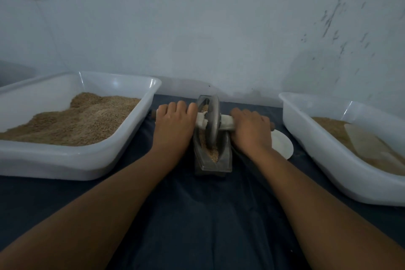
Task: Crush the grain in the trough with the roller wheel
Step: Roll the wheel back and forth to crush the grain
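Forearms are being stretched forward over the dark-clothed tabletop (203, 215). The axle of the roller wheel (212, 120) is being gripped on either side, the left hand (174, 124) and right hand (252, 130) being held knuckles-up with fingers curled round it. Grain (211, 152) is being held in the metal trough (213, 160), the wheel being stood upright in it.

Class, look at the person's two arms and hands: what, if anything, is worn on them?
Nothing visible. Both forearms are bare to the frame's bottom edge, with no sleeves in view. The left hand and right hand show no gloves, rings, watch or bracelets.
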{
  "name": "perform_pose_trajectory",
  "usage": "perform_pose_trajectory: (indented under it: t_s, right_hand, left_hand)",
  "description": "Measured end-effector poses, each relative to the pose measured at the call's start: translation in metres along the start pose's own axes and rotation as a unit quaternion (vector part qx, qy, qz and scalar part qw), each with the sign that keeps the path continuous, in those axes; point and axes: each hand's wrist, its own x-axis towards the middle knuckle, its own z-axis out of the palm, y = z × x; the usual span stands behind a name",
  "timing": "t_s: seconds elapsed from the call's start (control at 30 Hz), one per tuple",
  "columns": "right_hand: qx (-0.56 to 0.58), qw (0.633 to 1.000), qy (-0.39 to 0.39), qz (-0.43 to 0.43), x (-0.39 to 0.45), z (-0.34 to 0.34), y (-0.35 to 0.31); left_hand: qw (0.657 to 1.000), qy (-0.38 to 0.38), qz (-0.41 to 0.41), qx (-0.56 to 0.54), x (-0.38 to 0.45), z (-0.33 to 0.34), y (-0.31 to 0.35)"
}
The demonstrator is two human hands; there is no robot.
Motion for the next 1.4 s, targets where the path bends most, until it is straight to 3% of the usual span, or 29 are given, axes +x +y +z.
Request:
perform_pose_trajectory:
  t_s: [0.43,0.97,1.17,1.4]
  right_hand:
    - [-0.002,0.999,0.031,0.015,-0.016,-0.01,-0.006]
    - [-0.038,0.999,-0.014,0.012,0.003,-0.003,-0.003]
    - [-0.04,0.999,0.014,0.017,0.008,0.007,0.001]
    - [-0.029,0.999,-0.045,0.007,0.032,0.012,0.007]
  left_hand:
    - [1.0,0.001,0.0,-0.01,-0.014,-0.011,0.001]
    - [1.0,0.003,0.01,-0.012,0.001,0.0,-0.004]
    - [1.0,0.008,0.007,-0.012,0.012,0.009,-0.005]
    - [0.999,-0.033,0.003,0.0,0.032,0.018,-0.009]
